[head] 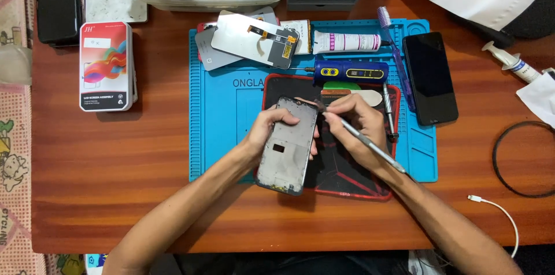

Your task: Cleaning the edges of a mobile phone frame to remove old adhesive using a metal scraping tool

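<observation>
Fingers (276, 118) around phone frame (287, 147), tweezers (370, 147) alongside

Both hands close together, L (272, 127) fingers curled in grip, R (355, 122) in pinch, forearms angled inward.

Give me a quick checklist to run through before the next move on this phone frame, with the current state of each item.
1. Left hand grips the grey rectangular phone frame: ok.
2. Right hand holds the slim silver metal tool like a pen: ok.
3. Tool tip meets the frame's top corner: cannot tell, fingers cover it.
4. Frame raised over the black red-edged pad on the blue silicone work mat: ok.
5. Black smartphone lies apart from both hands: ok.
</observation>
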